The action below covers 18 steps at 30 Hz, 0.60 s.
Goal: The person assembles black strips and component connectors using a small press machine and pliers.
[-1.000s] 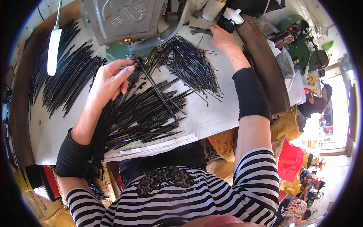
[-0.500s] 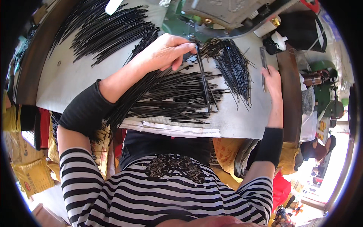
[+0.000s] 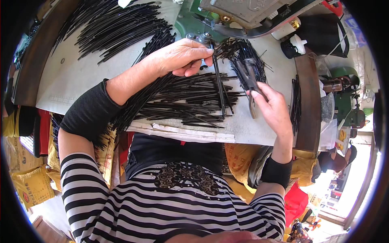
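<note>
Yellow sacks (image 3: 32, 190) and a bright doorway (image 3: 344, 182) sit at the sides of a busy room, around a big pale table (image 3: 259, 131) with a brown wooden edge (image 3: 306, 101). At its far side stands a green machine (image 3: 186, 20) with a grey metal plate (image 3: 253, 5) up on top. Black sticks, long and thin, lie in piles: a wide pile (image 3: 117, 30) far on the left, a flat pile (image 3: 178, 95) in the middle, and a messy pile (image 3: 243, 50) on the right, next to the machine. The left hand (image 3: 182, 58) reaches up to the machine, with its thumb and pointing finger pressed together and the other fingers curled under. Right by those fingertips is the top of a few loose sticks (image 3: 218, 83). I cannot tell if the fingers pinch them or something tiny. These sticks run from the machine down toward the person's tummy, with the low end a bit to the right. The right hand (image 3: 272, 106) wraps around some dark pliers (image 3: 252, 83). The pliers are to the right of the loose sticks, with a gap between, and point almost the same way, with the nose toward the far side. The nose is over the messy pile, but it is blurry, so I cannot tell if they touch. The left hand is nearer the loose sticks.
</note>
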Each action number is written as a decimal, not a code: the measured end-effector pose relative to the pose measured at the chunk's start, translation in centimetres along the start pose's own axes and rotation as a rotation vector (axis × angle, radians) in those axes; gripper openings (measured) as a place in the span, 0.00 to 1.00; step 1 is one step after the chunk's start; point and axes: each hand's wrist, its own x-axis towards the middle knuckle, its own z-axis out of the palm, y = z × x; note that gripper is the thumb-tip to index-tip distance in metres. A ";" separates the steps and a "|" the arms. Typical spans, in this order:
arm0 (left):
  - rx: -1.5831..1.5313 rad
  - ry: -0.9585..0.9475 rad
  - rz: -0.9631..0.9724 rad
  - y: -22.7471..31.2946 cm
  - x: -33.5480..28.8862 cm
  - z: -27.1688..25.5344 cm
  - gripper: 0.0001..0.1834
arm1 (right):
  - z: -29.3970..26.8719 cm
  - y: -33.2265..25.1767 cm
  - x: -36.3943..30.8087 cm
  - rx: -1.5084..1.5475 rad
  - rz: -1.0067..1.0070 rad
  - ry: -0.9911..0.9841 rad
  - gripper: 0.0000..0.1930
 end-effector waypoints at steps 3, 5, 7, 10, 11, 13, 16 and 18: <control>-0.044 -0.011 -0.045 -0.1 0.0 0.1 0.20 | 0.8 -1.4 0.6 -0.043 -0.009 -0.007 0.11; -0.070 -0.015 -0.071 -0.1 0.0 0.0 0.20 | 1.2 -2.2 1.0 -0.069 -0.050 -0.025 0.11; -0.087 -0.034 -0.074 -0.2 0.1 -0.1 0.19 | 1.7 -2.3 1.2 -0.056 -0.069 -0.013 0.11; -0.084 -0.049 -0.065 -0.3 0.1 -0.2 0.19 | 2.0 -2.5 1.6 -0.053 -0.088 -0.009 0.12; -0.085 -0.048 -0.065 -0.3 0.1 -0.1 0.19 | 2.0 -2.5 1.6 -0.062 -0.086 -0.014 0.12; -0.095 -0.047 -0.072 -0.2 0.1 0.0 0.20 | 2.2 -2.4 1.7 -0.052 -0.098 0.000 0.12; -0.095 -0.052 -0.077 -0.3 0.2 -0.1 0.20 | 2.4 -2.0 1.8 -0.048 -0.114 0.015 0.12; -0.102 -0.055 -0.077 -0.3 0.2 -0.1 0.20 | 2.5 -2.1 1.9 -0.055 -0.118 0.014 0.12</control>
